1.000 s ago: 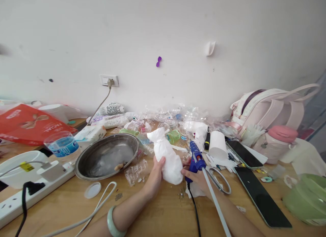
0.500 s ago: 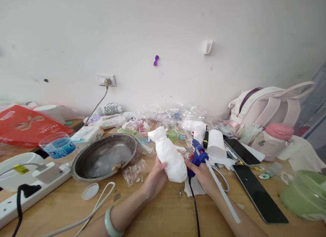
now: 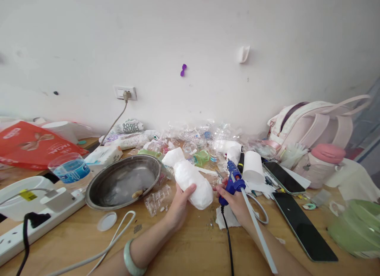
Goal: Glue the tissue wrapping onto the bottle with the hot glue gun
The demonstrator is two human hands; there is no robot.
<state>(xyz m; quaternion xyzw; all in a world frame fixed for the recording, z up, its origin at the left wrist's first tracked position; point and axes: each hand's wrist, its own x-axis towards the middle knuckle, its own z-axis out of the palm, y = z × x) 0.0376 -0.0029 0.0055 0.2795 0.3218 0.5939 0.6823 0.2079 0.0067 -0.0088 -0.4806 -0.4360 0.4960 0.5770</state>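
Observation:
Over the middle of the table, my left hand [image 3: 179,206] grips a white paper-covered figure [image 3: 192,183], rounded at its near end and narrowing to a smaller head-like end that points up and left. My right hand [image 3: 234,200] is closed round a blue hot glue gun [image 3: 235,177], its nozzle pointing up and away from me. A long white glue stick [image 3: 258,228] runs out of the gun's rear, back over my right forearm. The gun's black cord hangs toward the near edge. A small gap separates the figure from my right fingers.
Left of the figure stands a metal basin [image 3: 123,183] with cloudy contents, and a white power strip [image 3: 38,220]. Clear plastic bottles and scraps pile along the wall. To the right lie two phones [image 3: 304,226], a white roll [image 3: 253,167], a pink-lidded jar [image 3: 322,165] and a backpack [image 3: 311,121].
My left hand has moved slightly left with the white figure, turning it so its narrow end leans further left. The figure has come away from my right hand, which still holds the glue gun.

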